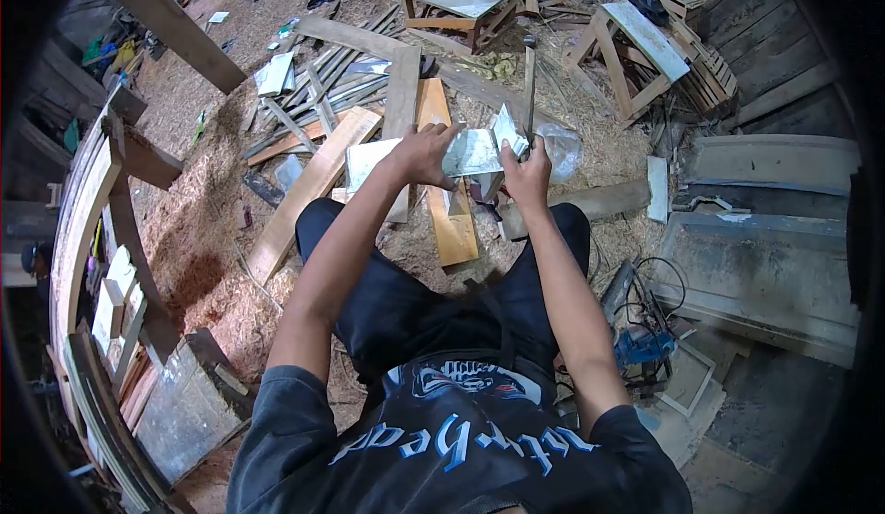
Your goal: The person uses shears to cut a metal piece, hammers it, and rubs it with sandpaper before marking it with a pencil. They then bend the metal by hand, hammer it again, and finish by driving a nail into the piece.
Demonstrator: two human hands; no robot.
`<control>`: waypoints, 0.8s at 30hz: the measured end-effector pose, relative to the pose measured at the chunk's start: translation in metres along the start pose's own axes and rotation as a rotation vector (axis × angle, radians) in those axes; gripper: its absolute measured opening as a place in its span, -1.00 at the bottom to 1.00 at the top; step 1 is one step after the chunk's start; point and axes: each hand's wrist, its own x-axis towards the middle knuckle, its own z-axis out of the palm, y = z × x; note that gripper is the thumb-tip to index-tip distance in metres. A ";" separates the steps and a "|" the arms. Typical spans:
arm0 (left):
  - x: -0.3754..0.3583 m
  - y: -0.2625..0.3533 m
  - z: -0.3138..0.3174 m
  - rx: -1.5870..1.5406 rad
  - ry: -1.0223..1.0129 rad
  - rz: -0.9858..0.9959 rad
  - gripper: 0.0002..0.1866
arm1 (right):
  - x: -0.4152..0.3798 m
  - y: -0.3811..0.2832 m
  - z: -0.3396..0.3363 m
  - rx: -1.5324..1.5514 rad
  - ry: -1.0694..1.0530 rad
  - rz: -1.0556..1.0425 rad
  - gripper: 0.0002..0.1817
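The left hand (426, 154) grips a pale sheet (470, 153) held above the knees; the right hand (525, 175) is closed on a hammer (529, 90), raised upright — the sheet looks creased, shaping seemingly midway, unfinished.

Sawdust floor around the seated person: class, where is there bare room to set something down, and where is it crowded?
Free: the sawdust floor left of the long plank, toward the curved frame. Crowded: ahead of the left hand and right hand, planks overlap; wooden stools stand beyond; cables and a blue power tool lie right.
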 end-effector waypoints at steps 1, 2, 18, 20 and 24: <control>0.000 -0.001 0.001 0.022 0.026 0.005 0.34 | -0.001 -0.001 0.000 0.006 0.002 0.007 -0.66; 0.000 -0.001 0.003 0.045 0.053 0.009 0.34 | -0.001 -0.001 0.001 0.014 0.004 0.014 -0.66; -0.004 -0.007 0.014 -0.106 0.184 0.000 0.07 | -0.002 -0.004 0.000 0.027 -0.023 0.070 -0.61; -0.005 -0.006 0.015 -0.102 0.175 -0.014 0.06 | -0.003 -0.015 -0.010 0.027 -0.060 0.109 -0.59; -0.006 -0.004 0.010 -0.099 0.137 -0.040 0.06 | -0.012 -0.036 -0.030 -0.162 -0.018 0.058 -0.61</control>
